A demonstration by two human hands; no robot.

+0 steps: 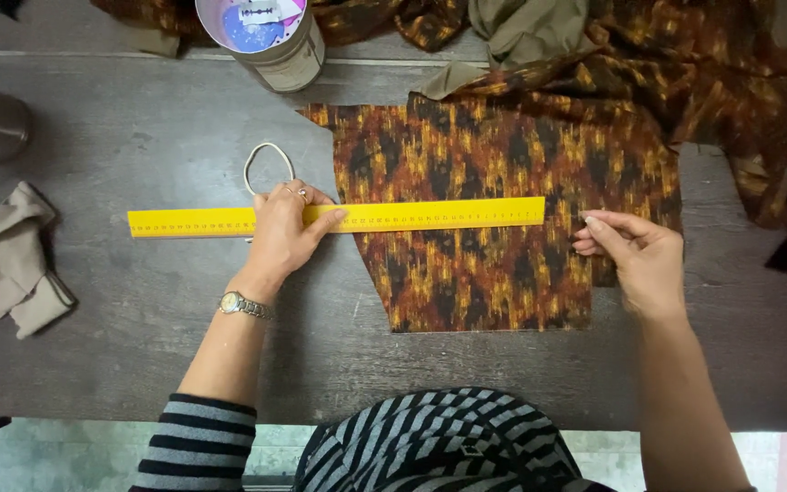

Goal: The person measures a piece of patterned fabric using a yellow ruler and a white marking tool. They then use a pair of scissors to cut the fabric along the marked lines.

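A long yellow ruler (430, 215) lies flat across a cut piece of brown and orange patterned fabric (485, 273) on the dark wooden table (138, 310). My left hand (282, 232) presses down on the ruler's left part, fingers spread over it. At the fabric's right edge, just past the ruler's right end, my right hand (635, 255) pinches the cloth with its fingertips. Whether it also holds a small marking tool I cannot tell.
A round tin (270, 36) stands at the top. More patterned cloth (685, 82) and olive cloth (521, 32) are heaped at top right. A white loop (268, 162) lies above my left hand. Beige cloth (6, 264) sits at the left.
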